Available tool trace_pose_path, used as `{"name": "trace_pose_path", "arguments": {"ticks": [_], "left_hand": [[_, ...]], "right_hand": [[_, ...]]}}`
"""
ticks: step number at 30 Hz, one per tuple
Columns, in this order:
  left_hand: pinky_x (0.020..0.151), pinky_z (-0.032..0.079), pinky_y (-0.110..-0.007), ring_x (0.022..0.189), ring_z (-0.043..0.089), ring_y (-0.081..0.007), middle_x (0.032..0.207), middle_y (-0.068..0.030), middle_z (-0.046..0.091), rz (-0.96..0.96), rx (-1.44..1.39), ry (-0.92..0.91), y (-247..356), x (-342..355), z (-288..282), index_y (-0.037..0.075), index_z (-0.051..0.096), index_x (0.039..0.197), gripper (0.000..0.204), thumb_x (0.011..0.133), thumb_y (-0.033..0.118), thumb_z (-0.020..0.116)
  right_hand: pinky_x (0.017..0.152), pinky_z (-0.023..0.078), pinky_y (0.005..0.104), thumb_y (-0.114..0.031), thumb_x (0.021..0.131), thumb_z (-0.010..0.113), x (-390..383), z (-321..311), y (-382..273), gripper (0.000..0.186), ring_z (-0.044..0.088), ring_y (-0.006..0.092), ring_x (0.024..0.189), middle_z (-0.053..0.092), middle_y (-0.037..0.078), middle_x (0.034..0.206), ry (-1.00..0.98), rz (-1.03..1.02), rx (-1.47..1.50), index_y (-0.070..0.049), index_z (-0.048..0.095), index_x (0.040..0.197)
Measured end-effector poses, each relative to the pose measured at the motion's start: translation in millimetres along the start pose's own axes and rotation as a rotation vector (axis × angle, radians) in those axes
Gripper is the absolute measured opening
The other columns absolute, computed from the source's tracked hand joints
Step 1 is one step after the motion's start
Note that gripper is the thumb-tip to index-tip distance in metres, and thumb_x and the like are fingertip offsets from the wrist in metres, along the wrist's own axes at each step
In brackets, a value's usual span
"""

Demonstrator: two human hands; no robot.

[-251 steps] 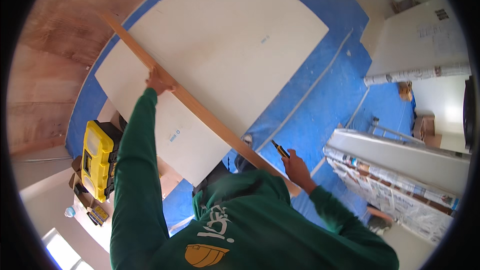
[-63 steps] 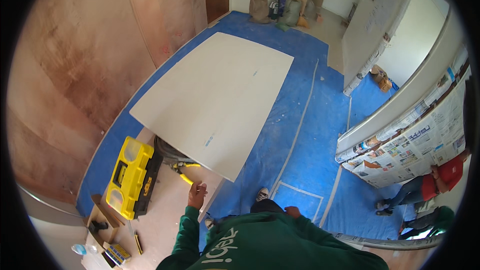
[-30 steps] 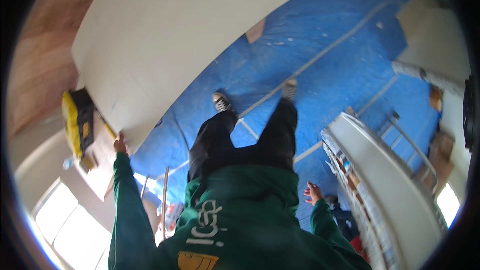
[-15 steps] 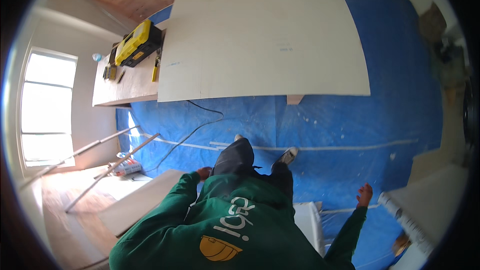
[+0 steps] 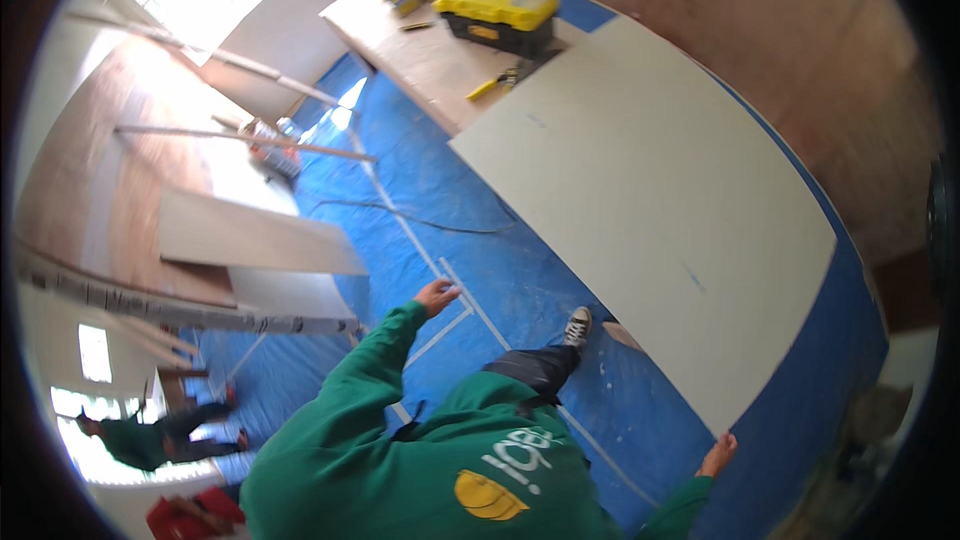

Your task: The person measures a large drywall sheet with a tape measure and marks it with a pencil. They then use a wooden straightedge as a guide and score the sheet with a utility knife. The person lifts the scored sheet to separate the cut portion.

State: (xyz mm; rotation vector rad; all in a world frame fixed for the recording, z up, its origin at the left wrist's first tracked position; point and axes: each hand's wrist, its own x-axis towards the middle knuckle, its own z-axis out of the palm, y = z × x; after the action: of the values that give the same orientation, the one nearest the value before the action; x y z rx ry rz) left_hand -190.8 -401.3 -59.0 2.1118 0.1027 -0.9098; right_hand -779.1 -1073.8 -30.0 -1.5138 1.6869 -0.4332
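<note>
A large flat off-white board [image 5: 660,190] lies at the right, raised over a blue floor sheet [image 5: 440,180]. My right hand [image 5: 718,454] is beside its near corner, with the fingers loosely bent; whether they touch the corner cannot be made out. My left hand [image 5: 437,296] hangs above the taped blue sheet, fingers loosely apart, with nothing plainly held. Beyond the board's far end, a yellow and black toolbox [image 5: 497,15] stands on a wooden worktop [image 5: 400,50]. A yellow-handled tool [image 5: 488,88] lies beside it.
Wooden poles [image 5: 245,140] slant at the left near a bag [image 5: 275,150]. A dark cable [image 5: 430,227] crosses the sheet. A loose panel [image 5: 250,230] lies at left, by a long wrapped edge [image 5: 180,310]. Two people, one in green [image 5: 140,443], one in red [image 5: 195,517], are at lower left.
My view has turned left, so the board and toolbox now appear farther right and slanted. My right hand now appears beside the board's corner, and my left hand has come forward from my thigh.
</note>
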Motion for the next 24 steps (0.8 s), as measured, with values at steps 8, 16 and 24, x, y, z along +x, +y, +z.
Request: {"name": "trace_pose_path", "arguments": {"ticks": [8, 16, 24], "left_hand": [[0.097, 0.056, -0.047, 0.123, 0.065, -0.0354, 0.149, -0.0218, 0.057, -0.074, -0.649, 0.087, 178.5, 60.2, 113.2, 0.003, 0.021, 0.166, 0.109, 0.094, 0.069, 0.069], [0.065, 0.052, -0.044, 0.078, 0.063, -0.0233, 0.093, -0.0108, 0.063, -0.220, -0.919, 0.270, 232.1, 118.4, 153.6, 0.004, 0.058, 0.118, 0.064, 0.092, 0.058, 0.079], [0.102, 0.053, -0.054, 0.123, 0.064, -0.0309, 0.139, -0.0088, 0.064, -0.059, -1.143, 0.240, 214.3, 66.3, 175.2, 0.008, 0.055, 0.145, 0.051, 0.104, 0.034, 0.069]], "right_hand": [[0.083, 0.048, 0.0547, -0.052, 0.106, 0.052, 64.7, -15.0, -68.4, 0.059, 0.057, 0.0289, 0.117, 0.059, 0.012, 0.137, -0.184, 0.377, -0.338, -0.008, 0.053, 0.146], [0.091, 0.047, 0.0574, -0.060, 0.106, 0.045, 119.6, 8.2, -97.0, 0.068, 0.053, 0.0369, 0.132, 0.058, 0.016, 0.148, -0.153, 0.426, -0.285, -0.005, 0.058, 0.146], [0.112, 0.046, 0.0547, -0.071, 0.102, 0.050, 249.3, 34.1, -71.4, 0.094, 0.048, 0.0388, 0.143, 0.045, 0.020, 0.162, -0.121, 0.312, -0.081, 0.002, 0.038, 0.160]]}}
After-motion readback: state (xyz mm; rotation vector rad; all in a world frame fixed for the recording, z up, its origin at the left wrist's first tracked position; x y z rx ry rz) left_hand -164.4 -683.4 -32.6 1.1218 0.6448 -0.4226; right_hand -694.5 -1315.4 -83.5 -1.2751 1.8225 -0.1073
